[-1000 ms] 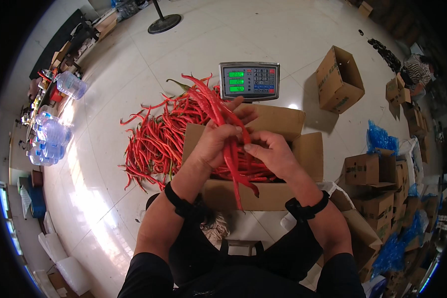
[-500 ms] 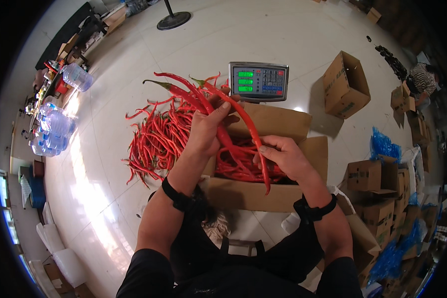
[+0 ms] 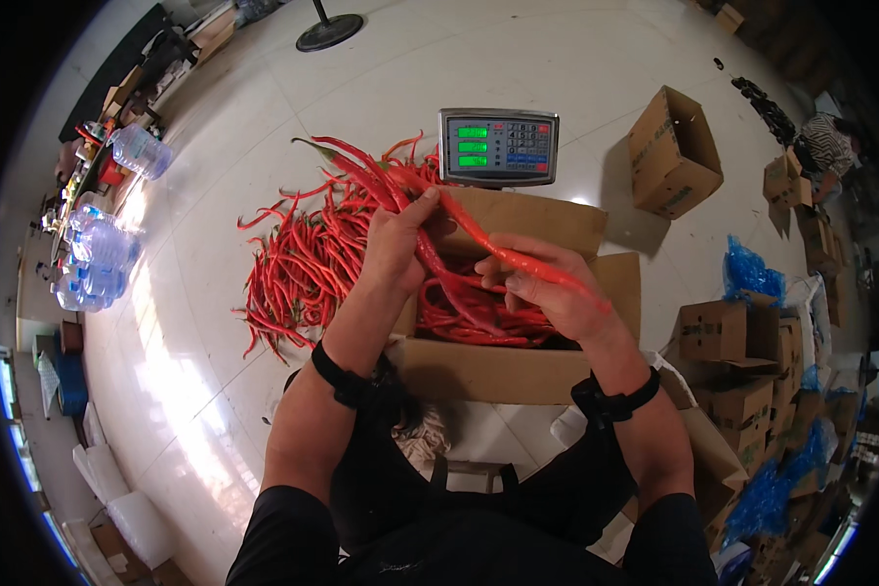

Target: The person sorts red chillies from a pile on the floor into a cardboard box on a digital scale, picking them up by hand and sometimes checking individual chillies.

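My left hand (image 3: 397,239) is closed around a few long red chili peppers (image 3: 446,283), their stems pointing up and away to the left and their tips hanging over the box. One long, bright red chili pepper (image 3: 479,234) slants from the left hand across to my right hand (image 3: 564,293), where its lower part lies along the fingers. The right fingers are curled at it, with the thumb beneath. Below both hands stands an open cardboard box (image 3: 498,369) with many red chilies inside. A large heap of red chilies (image 3: 303,259) lies on the floor to its left.
A scale display with keypad (image 3: 499,146) stands behind the box. An open carton (image 3: 676,154) sits at the far right. More cartons (image 3: 728,332) and blue plastic (image 3: 752,269) are stacked on the right. Clear water bottles (image 3: 98,249) line the left. Another person (image 3: 828,151) is at the far right.
The long chili's lower end has swung up and to the right, from hanging over the box's front edge to lying across my right hand. My right hand has turned with it.
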`<state>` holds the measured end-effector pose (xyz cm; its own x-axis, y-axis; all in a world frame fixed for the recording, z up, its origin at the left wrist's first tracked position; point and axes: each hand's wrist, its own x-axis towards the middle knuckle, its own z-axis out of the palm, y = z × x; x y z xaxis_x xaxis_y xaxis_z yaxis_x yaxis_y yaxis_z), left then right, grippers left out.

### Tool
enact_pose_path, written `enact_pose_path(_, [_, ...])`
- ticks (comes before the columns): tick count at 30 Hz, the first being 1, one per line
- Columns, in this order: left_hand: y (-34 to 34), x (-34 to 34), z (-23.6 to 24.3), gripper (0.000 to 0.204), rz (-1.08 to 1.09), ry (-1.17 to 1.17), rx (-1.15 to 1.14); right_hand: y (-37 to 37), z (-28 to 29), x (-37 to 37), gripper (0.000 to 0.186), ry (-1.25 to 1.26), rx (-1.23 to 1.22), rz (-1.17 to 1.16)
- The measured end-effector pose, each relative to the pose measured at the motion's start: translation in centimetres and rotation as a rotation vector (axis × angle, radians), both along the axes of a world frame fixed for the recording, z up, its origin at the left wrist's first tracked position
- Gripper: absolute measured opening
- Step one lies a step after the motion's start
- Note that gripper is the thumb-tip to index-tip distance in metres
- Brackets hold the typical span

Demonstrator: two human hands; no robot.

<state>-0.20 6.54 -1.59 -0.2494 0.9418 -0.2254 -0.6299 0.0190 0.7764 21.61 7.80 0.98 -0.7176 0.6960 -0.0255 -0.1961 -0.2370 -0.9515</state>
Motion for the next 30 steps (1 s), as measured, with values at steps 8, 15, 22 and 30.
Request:
enact_pose_path(8, [-1.0, 4.0, 0.1, 0.010, -0.166, -0.039, -0.184, -0.5, -0.2, -1.0, 0.026, -0.178, 0.216, -0.188])
enact_pose_path(15, [-1.2, 3.4, -0.3, 0.014, -0.383, 0.223, -0.182, 0.1, -0.6, -0.6, 0.024, -0.259, 0.329, -0.327])
enact_pose_path(22, [-2.1, 5.0, 0.0, 0.037, -0.291, 0.066, 0.018, 0.2, -0.7, -0.5, 0.022, -0.571, 0.622, -0.504])
enact_pose_path(30, [-1.9, 6.6, -1.9, 0.053, -0.324, 0.049, 0.245, 0.9, -1.3, -1.0, 0.016, -0.728, 1.169, -0.593])
